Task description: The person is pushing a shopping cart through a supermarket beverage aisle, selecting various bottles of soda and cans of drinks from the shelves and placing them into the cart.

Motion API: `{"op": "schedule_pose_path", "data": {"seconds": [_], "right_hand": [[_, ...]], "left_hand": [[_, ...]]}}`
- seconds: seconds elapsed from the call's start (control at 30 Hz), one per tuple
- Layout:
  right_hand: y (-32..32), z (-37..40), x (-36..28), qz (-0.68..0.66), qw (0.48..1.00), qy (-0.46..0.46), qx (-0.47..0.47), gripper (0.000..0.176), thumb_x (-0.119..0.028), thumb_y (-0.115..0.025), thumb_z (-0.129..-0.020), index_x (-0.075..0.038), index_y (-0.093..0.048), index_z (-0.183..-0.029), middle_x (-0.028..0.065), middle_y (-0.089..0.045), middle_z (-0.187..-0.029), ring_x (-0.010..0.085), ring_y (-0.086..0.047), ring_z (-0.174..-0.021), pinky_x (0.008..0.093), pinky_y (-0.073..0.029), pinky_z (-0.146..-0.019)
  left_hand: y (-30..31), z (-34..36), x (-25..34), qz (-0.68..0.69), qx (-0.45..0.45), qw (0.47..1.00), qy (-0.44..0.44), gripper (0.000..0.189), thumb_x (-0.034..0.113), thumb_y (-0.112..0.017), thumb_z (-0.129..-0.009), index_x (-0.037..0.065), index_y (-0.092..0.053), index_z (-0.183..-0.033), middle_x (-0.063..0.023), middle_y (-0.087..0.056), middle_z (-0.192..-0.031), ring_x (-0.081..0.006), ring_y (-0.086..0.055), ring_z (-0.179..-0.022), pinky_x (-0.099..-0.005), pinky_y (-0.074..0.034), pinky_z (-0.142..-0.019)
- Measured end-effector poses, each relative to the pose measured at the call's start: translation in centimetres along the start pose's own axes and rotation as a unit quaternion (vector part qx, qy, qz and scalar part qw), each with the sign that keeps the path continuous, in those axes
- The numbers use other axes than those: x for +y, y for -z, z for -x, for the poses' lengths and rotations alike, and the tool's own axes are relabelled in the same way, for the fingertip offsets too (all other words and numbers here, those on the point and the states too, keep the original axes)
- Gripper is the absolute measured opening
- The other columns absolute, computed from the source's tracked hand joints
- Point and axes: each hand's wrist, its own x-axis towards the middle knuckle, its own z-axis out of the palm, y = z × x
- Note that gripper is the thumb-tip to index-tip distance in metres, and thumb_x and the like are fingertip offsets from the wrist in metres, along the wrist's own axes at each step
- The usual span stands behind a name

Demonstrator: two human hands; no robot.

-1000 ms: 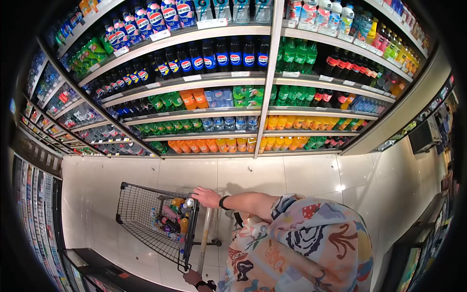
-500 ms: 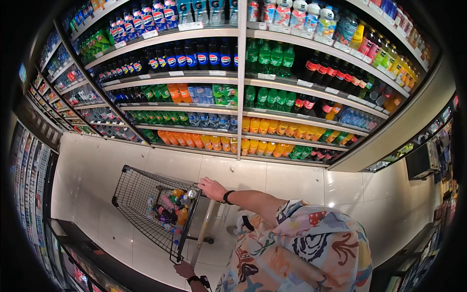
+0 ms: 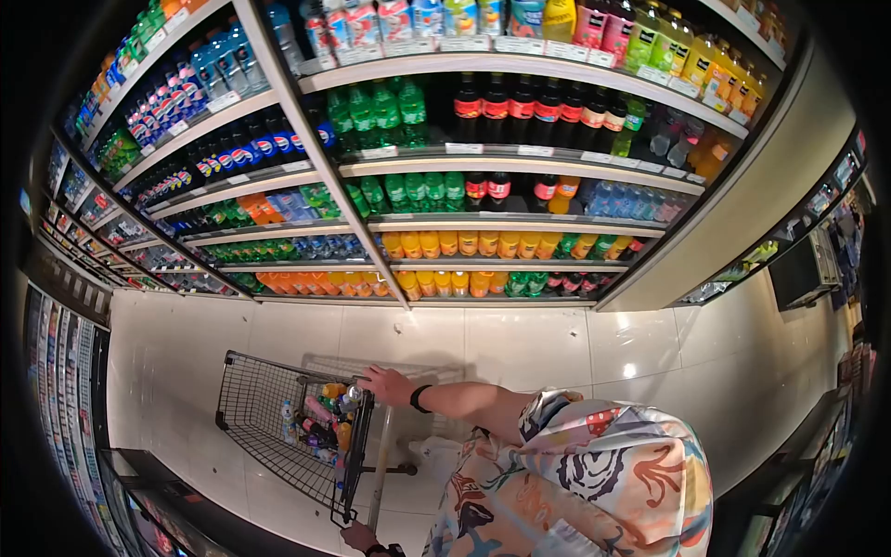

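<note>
A black wire shopping cart (image 3: 264, 408) stands on the floor to the left of my body. In it, near the handle end, lie several drink bottles, among them an orange bottle (image 3: 344, 434), a pink bottle (image 3: 318, 409) and a clear bottle with a blue label (image 3: 289, 420). My right hand (image 3: 387, 384), with a black band at its wrist, is closed over the upper end of the cart's handle. At the lower end, my left hand (image 3: 358, 537) grips the handle too, partly in shadow near the bottom edge.
A tall drinks shelf (image 3: 520, 167) runs along the far side, with green, cola and orange bottles in rows. A beige pillar (image 3: 733, 213) stands at its right end. Dark display cases (image 3: 176, 501) line the lower left. Pale tiles (image 3: 520, 339) cover the floor.
My view has turned to the right, so the shelf's divider has shifted left and tilted. The cart sits slightly lower in view, with both hands still on it.
</note>
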Motion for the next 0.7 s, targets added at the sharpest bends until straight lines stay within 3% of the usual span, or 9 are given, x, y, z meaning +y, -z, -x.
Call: {"op": "schedule_pose_path", "data": {"seconds": [0.1,0.13,0.17,0.23,0.3,0.4,0.43,0.5,0.7], "right_hand": [[3.9,4.3,2.6,0.016,1.000,0.016,-0.001,0.027,-0.004,-0.058,-0.084,-0.006,-0.058,-0.111,0.0137,-0.052,-0.113,0.0330,-0.053,-0.114,0.0436,-0.054,-0.080],[4.3,6.0,3.1,0.030,0.999,0.011,0.013,0.027,-0.004,-0.060,-0.083,-0.008,-0.059,-0.110,0.0120,-0.052,-0.111,0.0317,-0.054,-0.112,0.0422,-0.055,-0.080],[5.2,7.5,3.8,0.027,1.000,0.011,0.013,0.027,-0.004,-0.060,-0.083,-0.008,-0.059,-0.110,0.0120,-0.052,-0.111,0.0317,-0.054,-0.112,0.0422,-0.055,-0.080],[7.4,10.6,5.0,0.034,0.999,0.010,-0.015,0.029,-0.004,-0.061,-0.082,-0.009,-0.059,-0.111,0.0107,-0.052,-0.110,0.0304,-0.054,-0.111,0.0412,-0.056,-0.079],[9.5,13.8,6.1,0.031,0.999,0.006,-0.030,0.027,-0.006,-0.060,-0.085,-0.009,-0.060,-0.112,0.0102,-0.053,-0.112,0.0293,-0.054,-0.113,0.0404,-0.056,-0.080],[12.6,18.5,7.4,0.039,0.998,-0.002,-0.040,0.025,-0.009,-0.059,-0.088,-0.009,-0.060,-0.113,0.0093,-0.053,-0.112,0.0276,-0.054,-0.115,0.0393,-0.056,-0.080],[13.6,20.1,7.8,0.049,0.998,-0.007,-0.035,0.025,-0.010,-0.060,-0.087,-0.009,-0.061,-0.112,0.0089,-0.053,-0.112,0.0269,-0.054,-0.114,0.0391,-0.056,-0.079],[15.0,23.3,8.8,0.045,0.999,0.006,-0.018,0.024,-0.010,-0.061,-0.086,-0.010,-0.061,-0.110,0.0081,-0.054,-0.111,0.0260,-0.054,-0.113,0.0389,-0.057,-0.078],[22.2,32.4,8.9,0.038,0.999,0.004,0.021,0.031,-0.010,-0.062,-0.082,-0.013,-0.057,-0.112,0.0086,-0.052,-0.111,0.0286,-0.052,-0.113,0.0417,-0.054,-0.081]], "left_hand": [[-2.7,4.8,1.1,-0.063,-0.009,0.997,-0.031,0.024,0.025,-0.067,-0.093,0.002,-0.074,-0.095,-0.0208,-0.062,-0.099,-0.0360,-0.069,-0.092,-0.0469,-0.059,-0.074],[-3.0,7.1,1.2,0.057,0.010,0.998,0.036,0.039,0.027,-0.066,-0.088,-0.010,-0.059,-0.099,-0.0277,-0.068,-0.095,-0.0457,-0.069,-0.092,-0.0543,-0.055,-0.083],[-3.2,9.4,1.3,0.054,0.011,0.998,0.038,0.039,0.027,-0.066,-0.088,-0.010,-0.059,-0.099,-0.0277,-0.068,-0.095,-0.0457,-0.069,-0.092,-0.0543,-0.055,-0.083],[-4.0,13.4,1.2,-0.046,-0.033,0.997,-0.059,0.037,0.024,-0.065,-0.087,-0.010,-0.059,-0.099,-0.0288,-0.068,-0.096,-0.0465,-0.068,-0.092,-0.0547,-0.055,-0.082],[-5.9,16.7,1.2,-0.019,-0.029,0.999,-0.033,0.037,0.023,-0.069,-0.086,-0.010,-0.059,-0.099,-0.0283,-0.067,-0.097,-0.0459,-0.068,-0.093,-0.0541,-0.055,-0.083],[-8.6,21.8,0.9,-0.115,0.015,0.991,-0.064,0.017,0.023,-0.077,-0.087,0.007,-0.076,-0.095,-0.0175,-0.065,-0.095,-0.0316,-0.070,-0.088,-0.0388,-0.059,-0.068],[-8.5,23.7,0.5,-0.207,-0.005,0.965,-0.161,0.021,0.020,-0.076,-0.086,0.001,-0.072,-0.095,-0.0212,-0.066,-0.094,-0.0349,-0.069,-0.088,-0.0436,-0.059,-0.070],[-9.8,27.4,1.5,0.059,0.024,0.997,0.037,0.027,0.019,-0.074,-0.085,-0.006,-0.067,-0.094,-0.0251,-0.066,-0.093,-0.0385,-0.069,-0.091,-0.0492,-0.058,-0.074],[-9.4,39.9,3.0,0.145,-0.002,0.988,0.062,0.037,0.026,-0.063,-0.087,-0.009,-0.060,-0.099,-0.0289,-0.069,-0.100,-0.0458,-0.068,-0.094,-0.0540,-0.054,-0.085]]}}
